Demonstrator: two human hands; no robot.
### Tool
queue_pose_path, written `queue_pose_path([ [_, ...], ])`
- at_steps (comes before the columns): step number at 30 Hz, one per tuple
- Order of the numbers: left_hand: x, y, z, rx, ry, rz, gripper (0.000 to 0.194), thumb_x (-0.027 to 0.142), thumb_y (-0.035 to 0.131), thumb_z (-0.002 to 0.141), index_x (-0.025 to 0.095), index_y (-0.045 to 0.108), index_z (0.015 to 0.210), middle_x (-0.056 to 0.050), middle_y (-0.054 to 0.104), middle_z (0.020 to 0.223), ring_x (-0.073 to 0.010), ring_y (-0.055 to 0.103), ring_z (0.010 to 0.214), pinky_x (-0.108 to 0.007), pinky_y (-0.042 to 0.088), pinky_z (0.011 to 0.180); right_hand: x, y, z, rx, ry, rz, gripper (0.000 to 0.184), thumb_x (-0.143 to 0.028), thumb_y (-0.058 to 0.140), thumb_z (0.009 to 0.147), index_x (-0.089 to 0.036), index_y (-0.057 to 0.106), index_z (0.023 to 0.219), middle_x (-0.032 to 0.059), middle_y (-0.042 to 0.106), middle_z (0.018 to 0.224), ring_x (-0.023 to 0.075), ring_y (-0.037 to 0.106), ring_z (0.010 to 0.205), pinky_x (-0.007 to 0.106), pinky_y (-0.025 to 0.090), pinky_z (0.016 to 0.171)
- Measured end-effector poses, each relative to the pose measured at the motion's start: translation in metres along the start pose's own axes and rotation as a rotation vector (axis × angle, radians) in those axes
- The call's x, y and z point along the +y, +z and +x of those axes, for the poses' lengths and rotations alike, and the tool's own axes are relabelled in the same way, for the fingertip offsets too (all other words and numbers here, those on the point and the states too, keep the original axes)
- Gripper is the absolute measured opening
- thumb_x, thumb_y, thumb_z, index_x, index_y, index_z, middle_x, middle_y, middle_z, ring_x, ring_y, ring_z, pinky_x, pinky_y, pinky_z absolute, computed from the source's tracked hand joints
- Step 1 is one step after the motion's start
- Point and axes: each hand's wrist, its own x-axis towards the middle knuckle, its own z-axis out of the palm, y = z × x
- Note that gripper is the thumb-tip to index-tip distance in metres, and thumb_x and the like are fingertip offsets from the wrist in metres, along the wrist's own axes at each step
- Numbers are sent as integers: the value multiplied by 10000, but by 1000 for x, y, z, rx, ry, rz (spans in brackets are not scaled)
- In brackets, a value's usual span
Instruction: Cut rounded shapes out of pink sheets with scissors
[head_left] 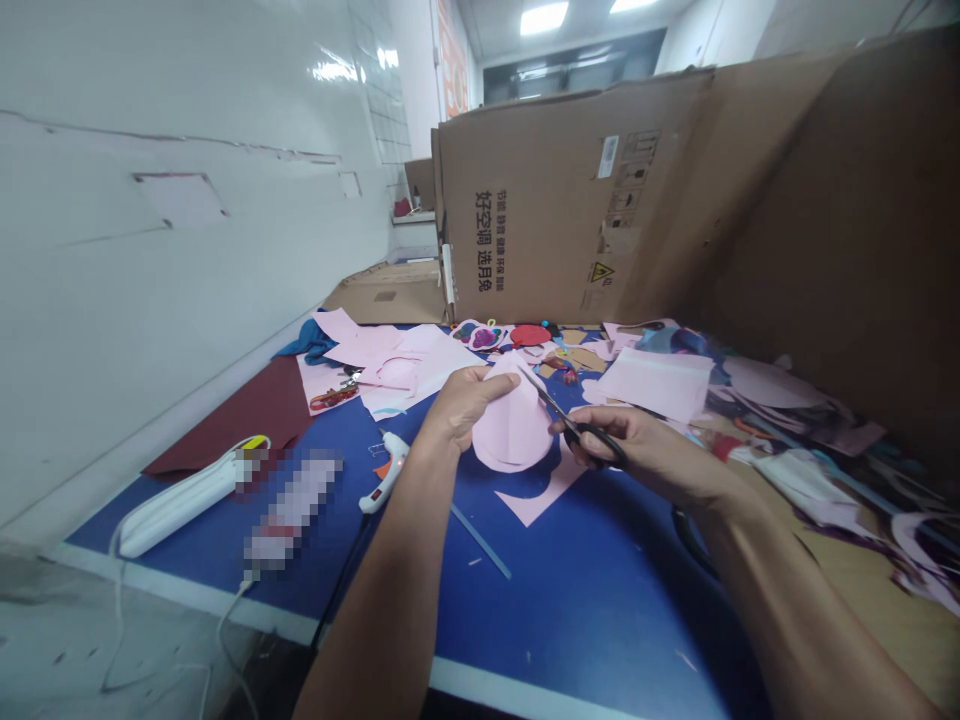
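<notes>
My left hand (469, 405) pinches a rounded piece of pink paper (512, 435) between thumb and fingers, above the blue table. The paper has a curved outline, and a second layer seems to lie against it. My right hand (619, 445) is closed round the black handles of a pair of scissors (561, 408). Their blades point up and left, at the right edge of the paper; whether they are apart there I cannot tell. Below the two hands a pink offcut (541, 497) with a curved edge lies on the table.
A white glue gun (385, 473) lies left of my left arm, near a power strip (191, 497) and dark red sheet (232, 420). Pink sheets (435, 365) and scraps cover the back. Cardboard (555, 210) walls the far side; mixed scraps (810, 480) pile up at right.
</notes>
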Motion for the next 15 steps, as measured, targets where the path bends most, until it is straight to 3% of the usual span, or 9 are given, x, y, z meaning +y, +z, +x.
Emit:
queue_pose_path([
  [15, 0, 0, 0, 8, -6, 17, 145, 259, 823, 708, 143, 737, 725, -133, 757, 731, -215, 682, 591, -331, 532, 574, -9, 8, -2, -3, -13, -23, 461, -581, 840, 812, -207, 742, 1064, 31, 659, 818, 183, 536, 747, 312, 445, 707],
])
